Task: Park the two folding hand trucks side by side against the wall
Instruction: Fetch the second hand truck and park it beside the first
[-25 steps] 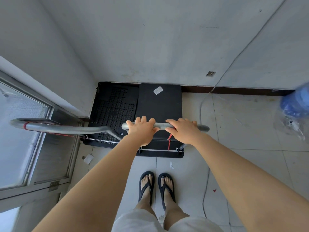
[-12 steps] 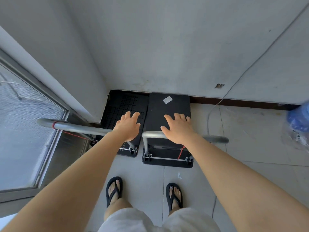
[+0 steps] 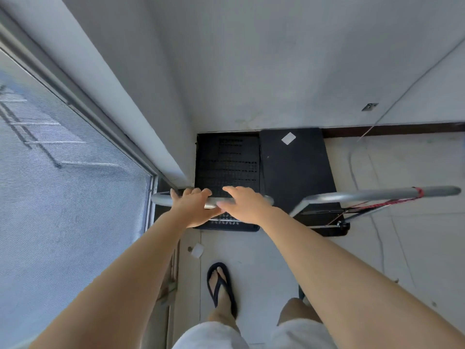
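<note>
Two folding hand trucks stand side by side with their decks against the grey wall (image 3: 276,71). The left truck has a perforated black deck (image 3: 226,159) and sits in the corner. The right truck has a smooth black deck (image 3: 297,170) with a white sticker. My left hand (image 3: 192,206) is curled around the left truck's silver handle (image 3: 159,199). My right hand (image 3: 245,206) lies over the same bar with its fingers stretched out, blurred. The right truck's silver handle (image 3: 372,196), tied with a red cord, stands free to the right.
A screen door (image 3: 63,185) and its frame run along the left. A thin cable (image 3: 352,162) trails over the tiled floor at the right. A white scrap (image 3: 197,250) lies near my foot in a black flip-flop (image 3: 221,283). A dark baseboard (image 3: 402,128) lines the wall.
Both hands left the right truck's handle and moved left onto the left truck's handle. I have stepped left, so the view has shifted that way.
</note>
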Demonstrator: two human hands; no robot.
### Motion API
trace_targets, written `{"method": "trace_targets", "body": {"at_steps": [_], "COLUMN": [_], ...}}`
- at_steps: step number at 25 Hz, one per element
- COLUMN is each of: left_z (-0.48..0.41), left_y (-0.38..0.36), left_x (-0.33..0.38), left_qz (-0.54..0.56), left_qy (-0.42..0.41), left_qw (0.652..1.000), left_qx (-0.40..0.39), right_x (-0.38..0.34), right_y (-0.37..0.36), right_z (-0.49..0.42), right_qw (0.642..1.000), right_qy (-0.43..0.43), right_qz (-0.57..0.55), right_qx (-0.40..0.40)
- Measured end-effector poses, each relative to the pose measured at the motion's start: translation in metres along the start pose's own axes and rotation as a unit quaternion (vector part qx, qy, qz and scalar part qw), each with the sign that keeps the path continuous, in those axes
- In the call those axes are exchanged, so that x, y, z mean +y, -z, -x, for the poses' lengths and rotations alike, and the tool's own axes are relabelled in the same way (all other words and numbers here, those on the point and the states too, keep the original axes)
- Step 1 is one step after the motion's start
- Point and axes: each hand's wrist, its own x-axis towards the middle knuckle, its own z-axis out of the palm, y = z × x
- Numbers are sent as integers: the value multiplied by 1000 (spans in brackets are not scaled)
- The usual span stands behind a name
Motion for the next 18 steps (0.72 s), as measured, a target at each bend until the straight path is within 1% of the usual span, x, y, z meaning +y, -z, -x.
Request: {"method": "trace_targets", "body": {"at_steps": [2,4,7,11,14,18], "left_z": [-2,0,2,13,25,37], "left_y": [0,-4,-13,-30,-41,-56], "left_x": [-10,-13,-9,7,30,42], "left_qz": [10,-10,-41,-7,7,0], "left_qy": [-21,-41,-55,-53,-50,-44], "left_qw": [1000,999,997,994,995,995], "left_qx": [-1,7,40,91,86,85], "right_x": [-15,-19,-15,-4,13,22], "right_y": [-8,-12,-14,-23,-30,-38], "right_z": [-5,-4,1,20,39,53], "right_qw": [998,997,995,990,987,986], "right_qy": [-20,-45,-66,-89,-108,-141], "right_qz": [52,63,75,104,105,87], "right_qx": [-2,0,6,43,51,30]}}
